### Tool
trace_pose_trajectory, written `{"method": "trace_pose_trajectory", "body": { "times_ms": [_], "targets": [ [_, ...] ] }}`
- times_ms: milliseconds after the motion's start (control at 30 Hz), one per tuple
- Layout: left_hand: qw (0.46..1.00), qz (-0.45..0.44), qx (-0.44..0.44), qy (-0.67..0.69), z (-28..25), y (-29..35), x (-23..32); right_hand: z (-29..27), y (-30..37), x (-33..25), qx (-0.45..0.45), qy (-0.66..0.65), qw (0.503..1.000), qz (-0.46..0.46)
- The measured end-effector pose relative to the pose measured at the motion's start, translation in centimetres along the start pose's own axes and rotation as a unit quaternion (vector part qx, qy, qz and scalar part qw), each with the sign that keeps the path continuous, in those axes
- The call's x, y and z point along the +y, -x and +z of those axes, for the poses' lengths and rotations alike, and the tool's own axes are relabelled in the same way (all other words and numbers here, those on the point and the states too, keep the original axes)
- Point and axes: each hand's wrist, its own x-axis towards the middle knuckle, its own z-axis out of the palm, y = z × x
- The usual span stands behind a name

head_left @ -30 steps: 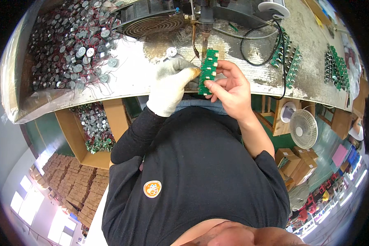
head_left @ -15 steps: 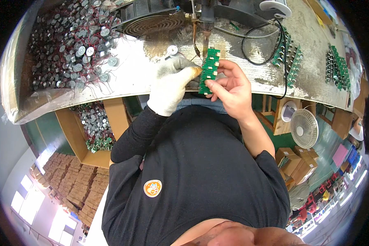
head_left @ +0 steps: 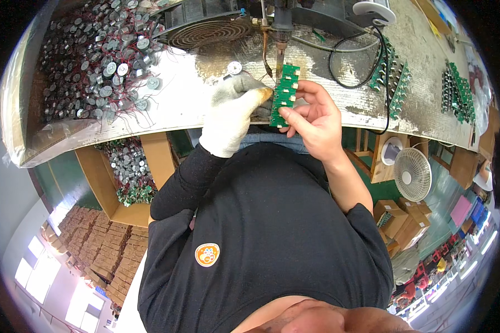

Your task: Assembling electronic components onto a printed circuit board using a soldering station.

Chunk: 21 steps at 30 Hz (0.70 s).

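Observation:
A green circuit board strip [head_left: 284, 95] with small white parts along its edge is pinched by my bare right hand [head_left: 315, 119], thumb on its face. My left hand [head_left: 233, 108], in a white glove with stained fingertips, is closed in a pinch at the strip's left edge; what lies between its fingers is too small to make out. Just beyond the glove is a small round motor [head_left: 234, 68] with thin wires. The soldering iron [head_left: 281, 47] points down at the strip's far end, with a thin bent feed tube [head_left: 267, 55] beside it.
Many small motors with red wires [head_left: 111, 69] are heaped at the left. A fan with a round grille [head_left: 208, 34] stands behind. A black cable [head_left: 332, 69] loops at right, near more board strips [head_left: 397, 83]. A carton [head_left: 100, 183] sits below the bench edge.
Hardly anything differs. The strip and my right hand have shifted very slightly to the right; both hands keep their pinches.

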Motion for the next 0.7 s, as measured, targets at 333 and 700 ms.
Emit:
{"method": "trace_pose_trajectory", "body": {
  "times_ms": [333,700],
  "targets": [
    [0.997,0.023,0.059,-0.032,0.4,1.1,0.6,-0.3,0.3,0.5,0.004,0.0,1.0,0.006],
    [0.999,0.006,0.049,-0.004,0.6,0.8,0.6,0.0,0.4,0.3,0.001,0.0,1.0,-0.004]
  ]
}}
